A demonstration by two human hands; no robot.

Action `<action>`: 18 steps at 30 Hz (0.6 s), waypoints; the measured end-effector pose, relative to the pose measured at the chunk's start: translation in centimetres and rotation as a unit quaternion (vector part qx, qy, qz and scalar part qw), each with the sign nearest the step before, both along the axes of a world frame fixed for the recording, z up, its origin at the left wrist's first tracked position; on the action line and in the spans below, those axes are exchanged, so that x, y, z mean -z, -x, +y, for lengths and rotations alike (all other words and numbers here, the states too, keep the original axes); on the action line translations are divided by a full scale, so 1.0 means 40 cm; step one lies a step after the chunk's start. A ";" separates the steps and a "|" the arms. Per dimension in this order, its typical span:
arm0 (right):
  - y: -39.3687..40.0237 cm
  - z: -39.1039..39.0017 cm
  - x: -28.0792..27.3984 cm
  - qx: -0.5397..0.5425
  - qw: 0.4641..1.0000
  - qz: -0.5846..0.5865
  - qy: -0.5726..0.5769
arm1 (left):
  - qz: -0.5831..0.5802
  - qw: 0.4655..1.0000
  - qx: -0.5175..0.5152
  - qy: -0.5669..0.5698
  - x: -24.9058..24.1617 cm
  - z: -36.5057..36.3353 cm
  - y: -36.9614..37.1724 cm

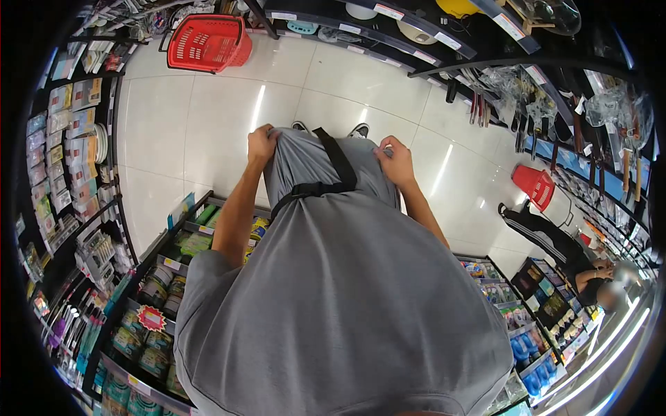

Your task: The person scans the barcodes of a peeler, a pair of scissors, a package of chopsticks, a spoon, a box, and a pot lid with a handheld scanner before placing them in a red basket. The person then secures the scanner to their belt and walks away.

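My left hand (262,144) is closed on the lower edge of the grey T-shirt (354,277), at its left side. On the other side, my right hand (395,160) has its fingers curled together against the shirt's right edge, pinching the cloth. Between them the fabric is pulled outward in folds. A black strap (338,161) with a buckle crosses the front of the shirt. The tips of my shoes (360,130) show beyond the hem on the tiled floor.
A red shopping basket (209,43) stands on the floor ahead. Shelves of packaged goods (156,291) flank me, and hanging kitchenware (541,104) lines the rack at the upper right. Another person (555,239) stands at the right near a second red basket (534,186).
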State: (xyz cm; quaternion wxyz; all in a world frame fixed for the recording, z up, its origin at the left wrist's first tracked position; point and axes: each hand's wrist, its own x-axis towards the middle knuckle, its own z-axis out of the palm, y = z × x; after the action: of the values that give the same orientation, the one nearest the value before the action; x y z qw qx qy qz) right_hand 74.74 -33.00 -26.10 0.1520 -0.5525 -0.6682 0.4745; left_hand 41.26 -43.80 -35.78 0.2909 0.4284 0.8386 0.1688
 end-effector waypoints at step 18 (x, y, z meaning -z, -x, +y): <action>-0.072 0.108 0.227 0.118 0.978 -0.167 -0.040 | -0.080 0.985 0.018 0.150 0.023 0.020 -0.016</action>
State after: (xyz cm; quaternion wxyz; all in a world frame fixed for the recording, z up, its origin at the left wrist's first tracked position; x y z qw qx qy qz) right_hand 77.64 -28.68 -35.19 0.1152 -0.6923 -0.6329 0.3270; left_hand 41.91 -43.01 -36.70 0.4208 0.3802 0.8207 0.0695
